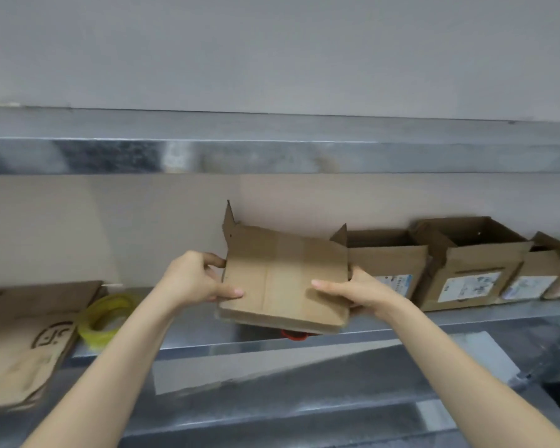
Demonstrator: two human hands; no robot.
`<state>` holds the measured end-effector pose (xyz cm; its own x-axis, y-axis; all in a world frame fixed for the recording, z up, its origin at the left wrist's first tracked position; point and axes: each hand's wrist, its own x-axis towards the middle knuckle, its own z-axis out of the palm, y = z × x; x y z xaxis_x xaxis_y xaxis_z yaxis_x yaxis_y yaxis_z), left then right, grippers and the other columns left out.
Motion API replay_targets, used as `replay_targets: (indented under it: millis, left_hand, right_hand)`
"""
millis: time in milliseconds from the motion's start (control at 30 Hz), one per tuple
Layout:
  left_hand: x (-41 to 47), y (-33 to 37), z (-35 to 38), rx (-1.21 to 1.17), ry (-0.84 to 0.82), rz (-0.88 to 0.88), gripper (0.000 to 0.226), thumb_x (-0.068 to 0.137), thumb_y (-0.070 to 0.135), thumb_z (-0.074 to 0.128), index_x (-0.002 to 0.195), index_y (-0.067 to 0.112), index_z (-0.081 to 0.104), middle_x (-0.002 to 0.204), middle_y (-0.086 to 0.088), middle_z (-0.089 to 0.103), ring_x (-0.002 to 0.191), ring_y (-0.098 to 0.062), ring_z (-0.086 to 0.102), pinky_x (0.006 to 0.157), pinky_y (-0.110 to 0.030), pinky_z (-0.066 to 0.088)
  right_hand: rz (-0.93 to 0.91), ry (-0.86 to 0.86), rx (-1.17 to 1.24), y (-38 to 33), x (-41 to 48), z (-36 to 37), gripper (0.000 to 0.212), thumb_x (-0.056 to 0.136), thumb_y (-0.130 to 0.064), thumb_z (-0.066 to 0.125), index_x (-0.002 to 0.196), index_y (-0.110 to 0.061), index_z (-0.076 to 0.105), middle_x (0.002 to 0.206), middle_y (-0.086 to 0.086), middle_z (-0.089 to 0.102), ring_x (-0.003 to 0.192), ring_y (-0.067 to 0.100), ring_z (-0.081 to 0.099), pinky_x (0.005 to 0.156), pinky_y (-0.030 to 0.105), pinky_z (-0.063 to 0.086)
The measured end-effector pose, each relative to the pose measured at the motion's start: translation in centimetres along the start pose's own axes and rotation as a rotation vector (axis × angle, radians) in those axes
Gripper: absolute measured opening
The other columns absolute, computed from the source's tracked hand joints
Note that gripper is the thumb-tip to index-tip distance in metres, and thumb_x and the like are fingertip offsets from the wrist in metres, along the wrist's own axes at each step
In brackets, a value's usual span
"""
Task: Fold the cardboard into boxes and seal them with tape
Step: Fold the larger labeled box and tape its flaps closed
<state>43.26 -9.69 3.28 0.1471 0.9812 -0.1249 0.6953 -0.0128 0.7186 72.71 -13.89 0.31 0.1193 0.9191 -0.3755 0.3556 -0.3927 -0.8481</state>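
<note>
A small brown cardboard box (282, 279) is held just above the metal shelf (207, 341), its taped side facing me and its flaps pointing up at the back. My left hand (194, 279) grips its left edge, thumb on the near face. My right hand (353, 292) grips its right edge, thumb lying across the near face. A roll of yellow tape (105, 318) lies on the shelf to the left. A red object (293, 335) peeks out under the box; what it is I cannot tell.
Three open cardboard boxes (472, 263) with white labels stand in a row on the shelf at the right. Flat cardboard sheets (23, 347) lie stacked at the left. A second metal shelf (272, 153) runs overhead, with a wall behind.
</note>
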Motion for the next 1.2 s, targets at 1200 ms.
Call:
replay_targets:
  millis: [1200]
  left_hand:
    - [3.3, -8.0, 6.4, -0.917, -0.073, -0.19, 0.037, 0.102, 0.004, 0.04, 0.133, 0.022, 0.049, 0.123, -0.007, 0.064, 0.109, -0.025, 0.063, 0.08, -0.044, 0.056]
  right_hand:
    - [-0.383, 0.339, -0.096, 3.3, 2.2, 4.3, 0.109, 0.057, -0.038, 0.093, 0.144, -0.026, 0.028, 0.143, -0.004, 0.042, 0.132, 0.014, 0.04, 0.111, 0.043, 0.038]
